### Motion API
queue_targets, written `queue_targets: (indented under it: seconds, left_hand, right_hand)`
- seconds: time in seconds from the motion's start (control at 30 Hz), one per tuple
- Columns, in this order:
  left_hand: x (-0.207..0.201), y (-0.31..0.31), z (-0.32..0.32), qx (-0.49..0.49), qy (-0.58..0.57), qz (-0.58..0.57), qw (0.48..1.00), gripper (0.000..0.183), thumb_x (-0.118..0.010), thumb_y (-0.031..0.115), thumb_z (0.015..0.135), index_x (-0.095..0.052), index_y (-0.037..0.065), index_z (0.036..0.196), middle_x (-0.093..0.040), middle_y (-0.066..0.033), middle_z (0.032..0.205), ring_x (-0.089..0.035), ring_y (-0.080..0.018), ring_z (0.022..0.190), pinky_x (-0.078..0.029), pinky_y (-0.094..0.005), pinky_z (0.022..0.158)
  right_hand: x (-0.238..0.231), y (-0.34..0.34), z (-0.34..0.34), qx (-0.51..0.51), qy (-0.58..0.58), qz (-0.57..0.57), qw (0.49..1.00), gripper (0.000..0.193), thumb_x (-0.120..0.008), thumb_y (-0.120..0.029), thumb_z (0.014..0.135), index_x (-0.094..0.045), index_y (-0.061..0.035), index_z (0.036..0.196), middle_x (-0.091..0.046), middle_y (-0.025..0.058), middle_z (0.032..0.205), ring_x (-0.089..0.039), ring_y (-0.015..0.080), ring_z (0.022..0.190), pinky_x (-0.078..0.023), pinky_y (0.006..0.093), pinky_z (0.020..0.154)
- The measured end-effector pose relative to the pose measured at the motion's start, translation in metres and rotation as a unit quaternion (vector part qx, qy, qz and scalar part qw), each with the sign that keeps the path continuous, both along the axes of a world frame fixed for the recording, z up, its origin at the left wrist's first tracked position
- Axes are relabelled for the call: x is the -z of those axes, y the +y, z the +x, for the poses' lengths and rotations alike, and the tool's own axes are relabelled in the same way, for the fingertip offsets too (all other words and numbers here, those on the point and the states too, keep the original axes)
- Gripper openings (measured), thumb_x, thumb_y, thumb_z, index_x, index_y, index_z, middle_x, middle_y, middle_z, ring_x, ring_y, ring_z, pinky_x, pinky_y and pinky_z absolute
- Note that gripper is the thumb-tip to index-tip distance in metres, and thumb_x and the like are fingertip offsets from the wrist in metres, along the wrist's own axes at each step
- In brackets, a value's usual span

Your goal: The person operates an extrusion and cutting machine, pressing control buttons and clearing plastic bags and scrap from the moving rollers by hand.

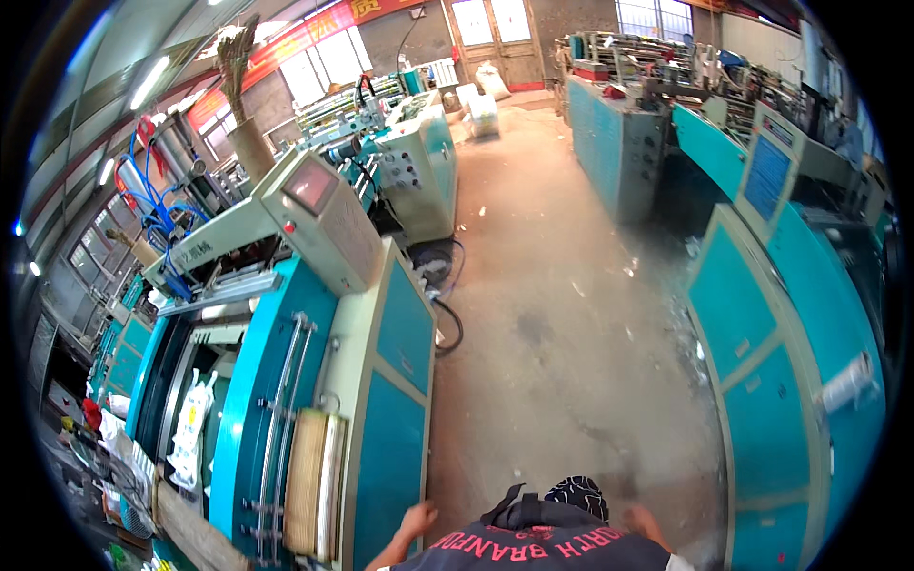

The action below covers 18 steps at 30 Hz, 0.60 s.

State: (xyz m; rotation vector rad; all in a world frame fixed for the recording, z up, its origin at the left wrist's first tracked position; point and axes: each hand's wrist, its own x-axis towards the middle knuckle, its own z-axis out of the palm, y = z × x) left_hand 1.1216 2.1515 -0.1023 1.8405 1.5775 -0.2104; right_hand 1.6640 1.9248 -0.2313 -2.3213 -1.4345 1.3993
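Note:
My left hand [417, 521] hangs low beside the blue-green side panel [387, 473] of a bag-making machine. Its fingers look loosely curled, with nothing visible in them. On the other side of my body, my right hand [640, 521] hangs over the floor; it is smeared by motion and its fingers cannot be made out. Neither hand is seen holding a thing. A white plastic bag [193, 423] with coloured print lies in the machine's opening on the left. Nearer to me, a wooden-coloured roller [307, 483] and metal rods run along that machine's front.
A concrete aisle [562, 314] runs ahead to a wooden door [497, 43]. On the left stand a control box with a screen [311, 186] and black hoses [452, 324] on the floor. More blue-green machines [762, 381] line the right. White sacks [482, 116] sit far ahead.

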Motion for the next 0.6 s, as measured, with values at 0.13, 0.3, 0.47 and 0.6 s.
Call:
queue_targets:
  seconds: [0.13,0.3,0.47,0.6]
  left_hand:
    - [-0.104,0.222,0.097,-0.121,-0.373,0.024,0.919,0.034,-0.050,0.019,0.092,-0.050,0.002,0.122,-0.062,-0.0086,0.102,-0.060,-0.0128,0.091,-0.048,-0.0255,0.076]
    - [-0.022,0.352,0.130,-0.230,-0.365,0.028,0.902,0.031,-0.051,0.017,0.091,-0.052,0.003,0.118,-0.063,-0.0050,0.093,-0.060,-0.0130,0.078,-0.049,-0.0264,0.067]
    - [0.143,0.316,0.079,-0.066,-0.155,-0.009,0.986,0.026,-0.055,0.028,0.081,-0.062,0.004,0.090,-0.063,-0.0187,0.091,-0.059,-0.0367,0.075,-0.047,-0.0427,0.071]
    - [0.097,0.359,0.106,-0.296,-0.071,-0.197,0.932,0.027,-0.052,0.026,0.083,-0.060,0.003,0.095,-0.063,-0.0188,0.091,-0.059,-0.0368,0.077,-0.048,-0.0423,0.071]
  right_hand:
    - [-0.083,0.080,0.025,0.119,-0.043,-0.088,0.988,0.034,-0.068,-0.025,0.069,-0.064,-0.0013,0.094,-0.065,0.0149,0.083,-0.062,0.0258,0.072,-0.050,0.0381,0.064]
    - [-0.047,0.261,0.095,0.116,-0.035,-0.142,0.982,0.033,-0.067,-0.022,0.069,-0.063,-0.0006,0.094,-0.064,0.0139,0.079,-0.062,0.0231,0.065,-0.050,0.0365,0.058]
    - [-0.045,0.560,0.225,0.196,0.010,0.005,0.981,0.031,-0.062,-0.016,0.071,-0.062,0.0005,0.098,-0.062,0.0123,0.075,-0.059,0.0212,0.061,-0.047,0.0352,0.053]
    - [-0.146,0.858,0.224,0.228,0.064,0.264,0.935,0.023,-0.054,-0.015,0.082,-0.056,-0.0018,0.100,-0.062,0.0089,0.080,-0.060,0.0163,0.069,-0.049,0.0291,0.056]
